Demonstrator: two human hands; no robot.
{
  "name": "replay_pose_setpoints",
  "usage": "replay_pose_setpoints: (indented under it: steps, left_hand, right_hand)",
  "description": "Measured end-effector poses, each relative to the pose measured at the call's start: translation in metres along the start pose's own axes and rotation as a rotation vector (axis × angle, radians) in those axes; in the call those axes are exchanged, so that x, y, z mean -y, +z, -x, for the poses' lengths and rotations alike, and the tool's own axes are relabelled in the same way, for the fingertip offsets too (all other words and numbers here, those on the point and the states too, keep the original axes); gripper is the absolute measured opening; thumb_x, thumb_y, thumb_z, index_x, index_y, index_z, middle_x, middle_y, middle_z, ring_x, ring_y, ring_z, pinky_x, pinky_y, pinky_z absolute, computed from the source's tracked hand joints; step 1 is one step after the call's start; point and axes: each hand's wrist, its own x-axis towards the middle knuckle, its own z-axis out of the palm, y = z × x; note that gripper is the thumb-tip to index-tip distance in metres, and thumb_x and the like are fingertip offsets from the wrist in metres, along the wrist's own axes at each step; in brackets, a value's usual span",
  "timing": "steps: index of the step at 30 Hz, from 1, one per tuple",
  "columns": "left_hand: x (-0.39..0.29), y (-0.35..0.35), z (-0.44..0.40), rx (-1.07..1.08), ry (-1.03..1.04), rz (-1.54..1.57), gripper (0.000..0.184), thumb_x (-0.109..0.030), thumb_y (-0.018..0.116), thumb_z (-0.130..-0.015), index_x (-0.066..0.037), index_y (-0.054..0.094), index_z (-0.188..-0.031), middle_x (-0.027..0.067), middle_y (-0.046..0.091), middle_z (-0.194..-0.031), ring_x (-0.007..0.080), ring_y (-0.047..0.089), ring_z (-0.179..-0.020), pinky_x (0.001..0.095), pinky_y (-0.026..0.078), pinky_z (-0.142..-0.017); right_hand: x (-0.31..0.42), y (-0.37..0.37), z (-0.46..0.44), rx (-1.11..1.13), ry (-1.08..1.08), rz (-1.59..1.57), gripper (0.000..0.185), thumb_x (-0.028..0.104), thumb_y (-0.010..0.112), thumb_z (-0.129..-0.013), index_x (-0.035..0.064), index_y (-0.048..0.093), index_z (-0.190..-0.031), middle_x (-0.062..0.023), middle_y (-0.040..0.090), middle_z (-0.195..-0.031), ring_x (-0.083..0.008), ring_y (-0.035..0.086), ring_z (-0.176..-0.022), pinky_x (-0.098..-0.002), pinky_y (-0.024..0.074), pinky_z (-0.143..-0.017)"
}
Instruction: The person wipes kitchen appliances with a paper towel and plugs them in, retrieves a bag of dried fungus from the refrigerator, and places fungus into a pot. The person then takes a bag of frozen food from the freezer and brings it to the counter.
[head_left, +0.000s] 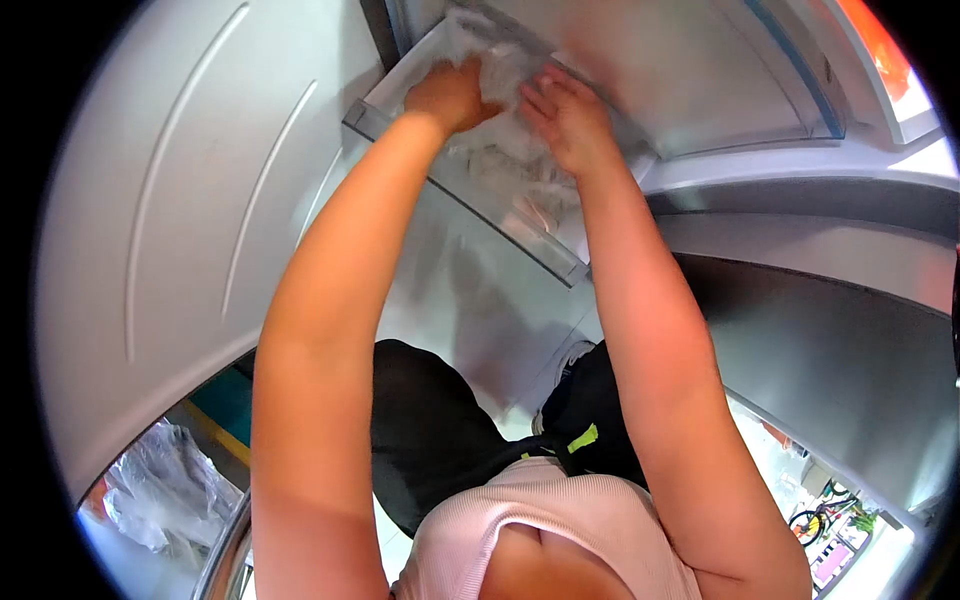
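Note:
A clear plastic drawer point(505, 228) is pulled out of a fridge-like cabinet in front of me. Whitish, see-through plastic bags point(500, 170) lie in it, their contents too blurred to name. Over the drawer's left part is my left hand point(450, 95), thumb and forefinger apart, with its other fingers partly hidden. My right hand point(572, 118) hovers over the right part, fingers spread and slightly smeared by motion. Pale plastic lies between the two hands; whether either touches it I cannot tell.
The cabinet's white door point(210, 200) stands open at left. Above the drawer is a translucent panel point(690, 80). A grey curved edge point(820, 230) runs along the right. Crumpled clear plastic point(170, 485) lies at lower left, and a bicycle point(822, 518) shows at lower right.

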Motion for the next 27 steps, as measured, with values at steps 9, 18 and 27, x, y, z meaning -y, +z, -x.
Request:
replay_pose_setpoints:
  steps: [9, 18, 27]
  left_hand:
    - [0.021, -0.021, -0.005, 0.086, -0.012, -0.337, 0.034, -0.011, 0.047, -0.08, -0.012, 0.06, -0.111, 0.0141, 0.062, -0.107, 0.0334, 0.06, -0.098, 0.0433, 0.048, -0.083]
    - [0.034, -0.026, 0.021, -0.37, -0.242, 0.189, 0.038, -0.015, 0.047, -0.081, -0.009, 0.047, -0.119, 0.0226, 0.06, -0.105, 0.0385, 0.059, -0.095, 0.0459, 0.045, -0.083]
    - [0.046, -0.018, 0.024, -0.584, -0.143, 0.318, 0.042, -0.014, 0.054, -0.08, -0.011, 0.045, -0.121, 0.0228, 0.062, -0.095, 0.041, 0.06, -0.086, 0.0461, 0.047, -0.076]
  right_hand:
    - [-0.025, 0.014, 0.058, 0.124, -0.347, 1.503, 0.022, 0.015, 0.059, -0.076, 0.0081, 0.066, -0.096, -0.0106, 0.063, -0.107, -0.0273, 0.06, -0.099, -0.0395, 0.0497, -0.077]
    - [0.006, 0.001, 0.036, -0.068, -0.302, 1.22, 0.018, 0.015, 0.057, -0.075, 0.0085, 0.061, -0.091, -0.0135, 0.065, -0.089, -0.0298, 0.062, -0.088, -0.0398, 0.0488, -0.073]
    - [0.002, 0.0, 0.045, -0.473, -0.412, 0.279, 0.019, 0.002, 0.059, -0.071, 0.0034, 0.06, -0.09, -0.0095, 0.062, -0.083, -0.0185, 0.059, -0.076, -0.0285, 0.0457, -0.069]
